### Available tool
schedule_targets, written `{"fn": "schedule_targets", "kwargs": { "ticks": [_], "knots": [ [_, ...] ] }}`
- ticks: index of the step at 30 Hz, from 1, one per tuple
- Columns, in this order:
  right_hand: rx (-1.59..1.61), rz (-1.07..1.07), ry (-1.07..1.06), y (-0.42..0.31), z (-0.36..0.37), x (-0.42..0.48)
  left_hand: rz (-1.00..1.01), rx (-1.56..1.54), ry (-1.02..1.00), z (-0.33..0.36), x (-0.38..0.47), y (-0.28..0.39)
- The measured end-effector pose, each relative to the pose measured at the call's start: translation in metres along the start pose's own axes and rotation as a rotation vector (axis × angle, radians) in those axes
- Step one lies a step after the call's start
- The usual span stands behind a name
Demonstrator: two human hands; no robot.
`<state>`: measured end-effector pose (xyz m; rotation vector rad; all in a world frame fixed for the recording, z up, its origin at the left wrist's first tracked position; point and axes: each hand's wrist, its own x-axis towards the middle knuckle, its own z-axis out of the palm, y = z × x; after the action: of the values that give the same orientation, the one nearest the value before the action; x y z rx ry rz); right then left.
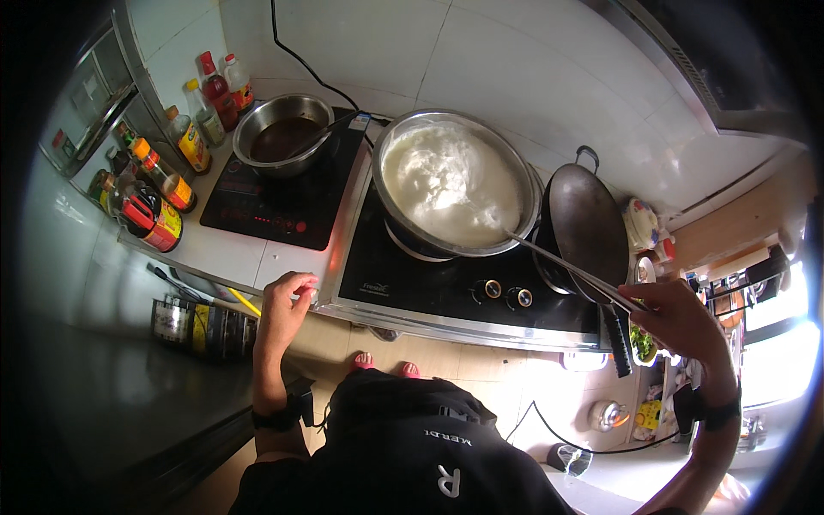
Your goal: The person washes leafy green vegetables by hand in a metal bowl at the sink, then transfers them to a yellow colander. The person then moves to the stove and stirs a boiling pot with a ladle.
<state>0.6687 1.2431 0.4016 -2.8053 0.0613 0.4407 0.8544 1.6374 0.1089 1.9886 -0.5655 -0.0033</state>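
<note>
My right hand [676,318] grips the end of a long metal utensil handle [573,269]. The handle slants down to the left over the rim of a large stainless steel basin [380,187]. Its far end sinks into a cloudy white liquid [412,222], so the utensil's head is hidden. Paler foam or curd lies across the liquid's surface. The basin stands on the left side of a black gas hob [412,277]. My left hand [288,299], fingers loosely curled and seemingly holding nothing, hovers by the counter's front edge, left of the hob.
Left of the hob, a smaller steel bowl [248,129] of dark liquid, with a utensil in it, sits on an induction cooker [283,209]. Several sauce bottles [168,177] line the wall. A wok [586,219] leans right of the basin, its handle [618,341] jutting past the edge.
</note>
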Motion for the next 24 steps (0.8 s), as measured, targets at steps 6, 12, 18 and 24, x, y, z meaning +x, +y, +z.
{"fn": "schedule_targets", "kwargs": {
  "ticks": [6,12,18,24],
  "knots": [
    [0.380,0.127,-0.028,0.002,0.003,0.003,-0.011,-0.018,0.006,0.002,-0.004,-0.004],
    [0.245,-0.167,0.094,-0.010,0.034,0.024,-0.030,-0.044,-0.019,0.002,-0.004,-0.001],
    [-0.119,-0.115,0.237,-0.018,0.062,0.048,-0.004,-0.058,-0.010,0.002,-0.005,-0.004],
    [-0.071,-0.112,0.295,0.015,0.086,0.067,-0.012,-0.052,-0.008,0.002,-0.003,0.002]
  ]
}}
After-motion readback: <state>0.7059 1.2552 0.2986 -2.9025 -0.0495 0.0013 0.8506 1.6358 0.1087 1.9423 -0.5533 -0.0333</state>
